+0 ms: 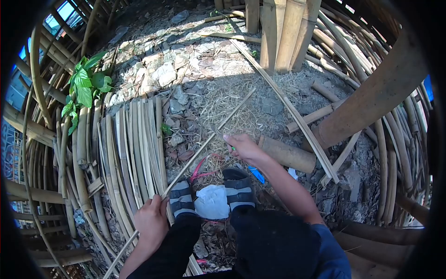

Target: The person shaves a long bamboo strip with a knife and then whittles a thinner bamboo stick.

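Note:
My left hand (152,216) is closed around a long thin bamboo strip (193,158), which slants from the lower left up toward the upper right. Ahead of my feet, my right hand (244,148) is closed on a small tool. A bit of green handle shows between the fingers, and a thin curved metal part touches or lies very near the strip; the exact kind of tool is hidden. Beneath the right hand is a pile of pale shavings (227,104). My sandalled feet stand between the hands, with a whitish piece of cloth or paper (212,202) between them.
Split bamboo strips (134,144) lie stacked at left. Thick bamboo poles (284,37) stand ahead, and a large pole (371,97) slants at right. A cut bamboo section (290,156), a blue object (256,174) and pink ribbon (199,168) lie on the rubble.

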Demonstrator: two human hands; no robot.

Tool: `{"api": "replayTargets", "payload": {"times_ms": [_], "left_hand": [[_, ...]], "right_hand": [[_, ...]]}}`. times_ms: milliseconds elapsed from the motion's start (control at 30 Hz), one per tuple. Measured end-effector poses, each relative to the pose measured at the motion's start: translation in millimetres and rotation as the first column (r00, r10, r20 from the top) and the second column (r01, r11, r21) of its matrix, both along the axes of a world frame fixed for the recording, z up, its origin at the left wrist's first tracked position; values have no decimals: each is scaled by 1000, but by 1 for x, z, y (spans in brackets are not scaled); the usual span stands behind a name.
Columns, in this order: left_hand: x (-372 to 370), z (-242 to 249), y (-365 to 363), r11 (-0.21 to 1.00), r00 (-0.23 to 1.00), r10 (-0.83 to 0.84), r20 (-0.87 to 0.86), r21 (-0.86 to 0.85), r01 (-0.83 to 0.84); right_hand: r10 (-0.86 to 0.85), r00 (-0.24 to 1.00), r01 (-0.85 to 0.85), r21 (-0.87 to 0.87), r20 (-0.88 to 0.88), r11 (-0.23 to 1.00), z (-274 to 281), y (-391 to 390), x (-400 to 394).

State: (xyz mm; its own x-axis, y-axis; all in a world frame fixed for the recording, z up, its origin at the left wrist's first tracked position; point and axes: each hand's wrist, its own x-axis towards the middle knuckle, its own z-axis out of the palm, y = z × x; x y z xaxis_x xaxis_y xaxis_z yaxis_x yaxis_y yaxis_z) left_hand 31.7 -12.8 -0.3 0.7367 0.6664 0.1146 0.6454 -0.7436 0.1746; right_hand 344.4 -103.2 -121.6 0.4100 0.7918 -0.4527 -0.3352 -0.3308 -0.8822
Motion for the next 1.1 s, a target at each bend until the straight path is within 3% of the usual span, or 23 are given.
{"api": "replayTargets", "payload": {"times_ms": [133, 200, 267, 333, 433, 567, 633, 667, 733, 867, 933, 1100], "left_hand": [[0, 0, 1, 1000, 1000, -7, 16, 0, 7], [-2, 1, -1, 1000, 1000, -2, 26, -12, 3], [-5, 3, 0, 1000, 999, -1, 37, -23, 2], [-7, 2, 0, 1000, 1000, 10, 26, -25, -9], [-7, 2, 1, 1000, 1000, 7, 12, -19, -7], [-4, 1, 1, 1000, 1000, -4, 16, -20, 4], [-3, 2, 0, 1000, 1000, -6, 18, -19, 7], [-4, 3, -1, 1000, 1000, -10, 16, -17, 10], [-4, 5, -3, 998, 999, 21, 45, -57, -18], [-3, 5, -2, 997, 999, 43, 1, -61, -42], [-5, 1, 0, 1000, 1000, -6, 30, -29, 7], [-8, 1, 1, 1000, 1000, -2, 14, -30, 2]], "right_hand": [[183, 983, -181, 87, -11, 980, 30, -3, -51], [183, 982, -187, 121, 48, 975, 18, 0, -38], [89, 991, -88, -10, 100, 996, 22, 1, -14], [-66, 997, 66, 22, 29, 998, -7, 5, 17], [-161, 985, 163, -16, 67, 987, -9, 0, 48], [-5, 999, 6, -25, 50, 1000, 18, 0, -8], [114, 989, -107, 75, -97, 991, 22, 1, -30], [111, 989, -103, 77, -98, 992, 23, 0, -25], [73, 996, -77, 75, 58, 994, 27, 0, -5], [130, 986, -136, 61, 101, 989, -6, 9, 11], [90, 989, -89, -16, 113, 996, 11, 7, 18], [-14, 991, 20, -44, 134, 999, -8, 11, 29]]}}
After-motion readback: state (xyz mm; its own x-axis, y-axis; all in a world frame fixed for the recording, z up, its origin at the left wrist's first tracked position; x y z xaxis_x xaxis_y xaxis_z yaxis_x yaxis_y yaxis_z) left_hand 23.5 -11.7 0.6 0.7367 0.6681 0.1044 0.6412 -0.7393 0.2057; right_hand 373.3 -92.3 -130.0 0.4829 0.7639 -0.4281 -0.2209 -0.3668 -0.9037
